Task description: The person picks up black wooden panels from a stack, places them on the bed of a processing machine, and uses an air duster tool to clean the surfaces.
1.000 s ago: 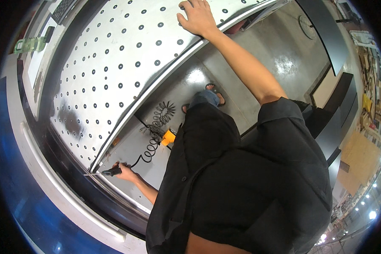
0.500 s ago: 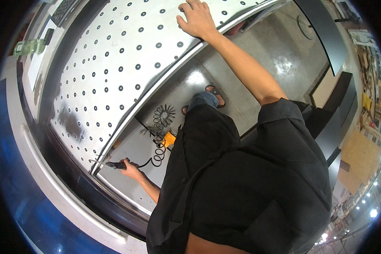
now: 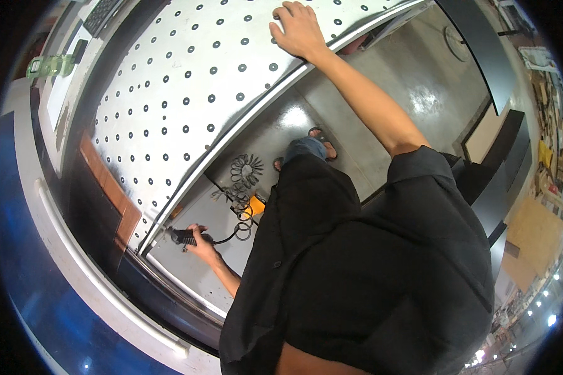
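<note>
Our left hand [image 3: 201,245] grips a black air gun [image 3: 182,236] by its handle, low beside the edge of the perforated metal table [image 3: 187,94]. Coiled black hose [image 3: 244,178] trails from it past an orange fitting [image 3: 255,205]. The gun looks light and rigid; the hose springy, likely tugging. Right hand [image 3: 299,30] pressed flat, fingers spread, on the table. Nozzle tip too small to make out.

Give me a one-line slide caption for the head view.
Right hand flat on the perforated metal panel; left hand grips a black corded tool at the panel's lower edge.
</note>
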Motion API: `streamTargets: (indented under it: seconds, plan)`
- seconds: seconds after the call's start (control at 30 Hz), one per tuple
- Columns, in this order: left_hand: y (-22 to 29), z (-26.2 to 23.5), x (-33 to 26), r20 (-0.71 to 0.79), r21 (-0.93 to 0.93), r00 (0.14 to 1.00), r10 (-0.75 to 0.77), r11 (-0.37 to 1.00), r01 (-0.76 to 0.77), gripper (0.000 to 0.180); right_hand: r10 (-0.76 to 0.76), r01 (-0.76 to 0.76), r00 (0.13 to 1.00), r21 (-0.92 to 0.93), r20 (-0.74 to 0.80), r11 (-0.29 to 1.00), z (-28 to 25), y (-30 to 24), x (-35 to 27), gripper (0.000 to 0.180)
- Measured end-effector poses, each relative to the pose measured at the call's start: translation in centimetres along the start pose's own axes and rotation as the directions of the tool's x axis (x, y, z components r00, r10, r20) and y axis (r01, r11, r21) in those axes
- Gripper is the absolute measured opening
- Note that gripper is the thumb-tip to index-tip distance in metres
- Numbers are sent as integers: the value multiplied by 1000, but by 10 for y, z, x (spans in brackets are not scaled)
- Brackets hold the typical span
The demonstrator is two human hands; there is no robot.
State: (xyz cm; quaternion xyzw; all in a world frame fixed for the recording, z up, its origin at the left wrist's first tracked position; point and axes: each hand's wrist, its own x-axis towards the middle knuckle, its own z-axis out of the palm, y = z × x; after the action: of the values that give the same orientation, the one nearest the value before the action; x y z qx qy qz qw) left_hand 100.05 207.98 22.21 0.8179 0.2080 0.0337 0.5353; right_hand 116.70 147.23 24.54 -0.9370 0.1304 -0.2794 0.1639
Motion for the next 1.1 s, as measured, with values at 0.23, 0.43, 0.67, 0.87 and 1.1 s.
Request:
streamTargets:
  seconds: [0.23, 0.43, 0.67, 0.87, 1.1]
  plan:
    - [87, 45, -40, 408, -24, 904, -129, 988, 152, 70, -54, 101, 966, 178, -252, 979, 4, 5, 6, 20]
    - [136, 73, -37, 627, -140, 776, -59, 972, 187, 107, -17, 52, 983, 194, -182, 980, -15, 2, 1, 13]
    - [176, 96, -12, 315, -184, 934, -168, 955, 234, 98, 7, 26, 992, 255, -124, 967, -18, 5, 0, 11]
    - [210, 136, -12, 523, -151, 841, -140, 956, 253, 92, 51, 6, 988, 362, -148, 932, -27, 0, -1, 12]
    - [257, 180, -13, 893, -109, 451, -3, 969, 221, 93, 163, -173, 982, 786, 93, 593, -28, -38, 5, 9]
